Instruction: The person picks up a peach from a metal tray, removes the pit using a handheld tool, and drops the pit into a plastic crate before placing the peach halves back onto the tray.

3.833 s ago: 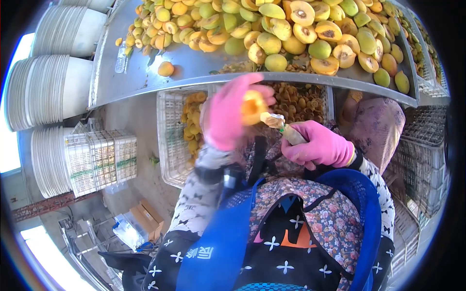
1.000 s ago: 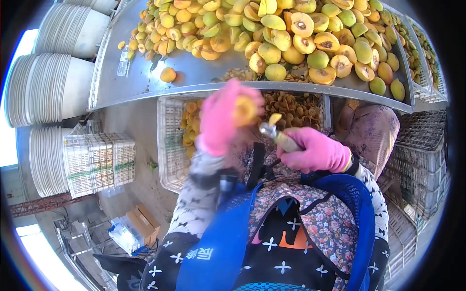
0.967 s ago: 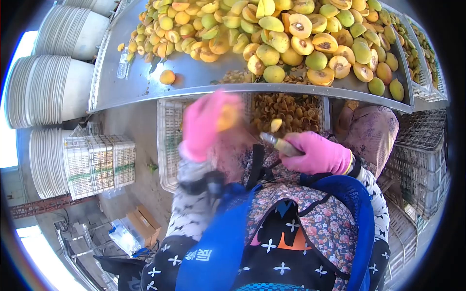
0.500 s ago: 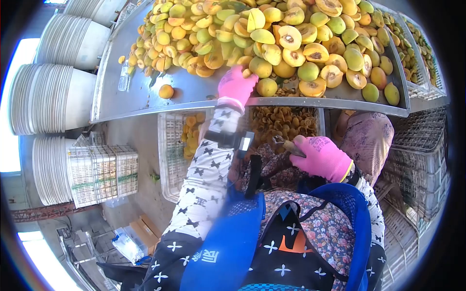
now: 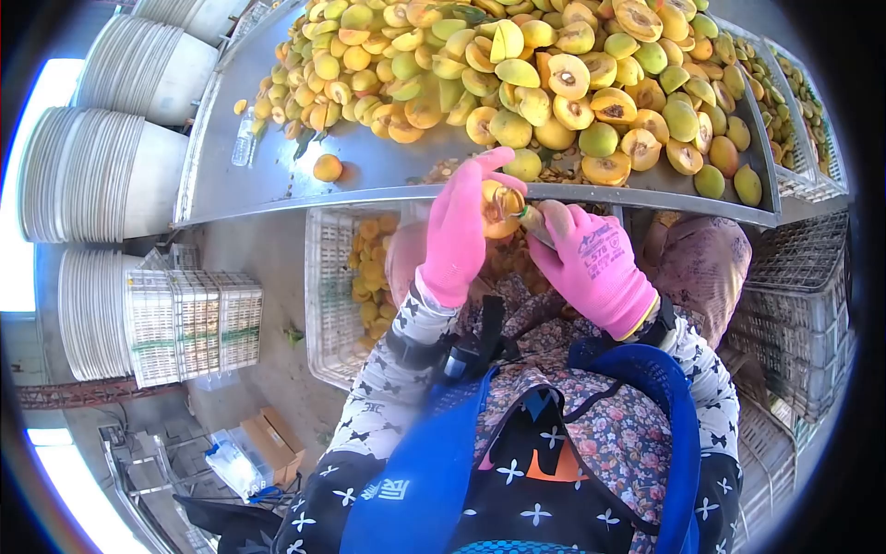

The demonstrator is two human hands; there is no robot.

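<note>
In a pink glove, my left hand [image 5: 455, 242] is closed around a halved yellow peach [image 5: 496, 201], its cut face turned to the right. My right hand [image 5: 600, 272], gloved the same, grips a short-handled pitting tool [image 5: 536, 227]. The tool's metal end is at the peach's stone hollow and partly hidden there. Both hands meet just off the near edge of a metal table [image 5: 277, 189]. Beyond them a heap of peach halves [image 5: 397, 69] covers much of the table. A single peach [image 5: 328, 167] lies apart at the left.
Below the table edge, a white crate [image 5: 320, 323] contains peach pieces. Stacked white basins [image 5: 83, 180] and crates [image 5: 198, 319] stand at the left; dark crates [image 5: 794, 314] are stacked at the right. A plastic bottle [image 5: 245, 138] lies on the table.
My left hand has come back from the heap toward my body with a peach half. My right hand has risen slightly, bringing the pitting tool to the fruit.
</note>
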